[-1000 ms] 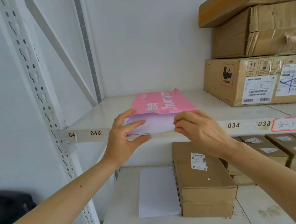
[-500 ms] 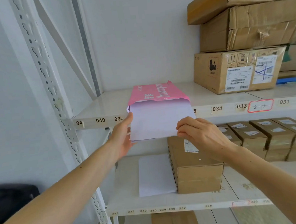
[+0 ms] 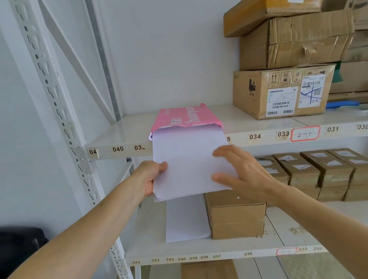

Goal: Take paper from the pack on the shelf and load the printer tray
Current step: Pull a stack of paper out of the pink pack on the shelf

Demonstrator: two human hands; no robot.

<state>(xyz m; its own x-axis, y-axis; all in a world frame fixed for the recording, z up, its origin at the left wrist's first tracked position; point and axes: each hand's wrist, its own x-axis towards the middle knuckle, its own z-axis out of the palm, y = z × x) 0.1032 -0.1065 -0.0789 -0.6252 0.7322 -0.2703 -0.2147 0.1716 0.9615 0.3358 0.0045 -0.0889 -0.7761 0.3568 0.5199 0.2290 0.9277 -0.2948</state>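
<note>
Pink, crinkly wrapping covers the paper pack point(image 3: 187, 117) lying flat on the pale shelf point(image 3: 117, 133). Smooth white sheets point(image 3: 187, 163) stick halfway out of its torn front. Your left hand point(image 3: 149, 177) grips their left edge, thumb on top. Your right hand point(image 3: 243, 171) rests flat on the sheets, fingers spread. Brown cardboard boxes point(image 3: 284, 91) sit nearby.

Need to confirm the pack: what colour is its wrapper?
Pink, with white lettering; the wrapper shows best in the head view.
</note>
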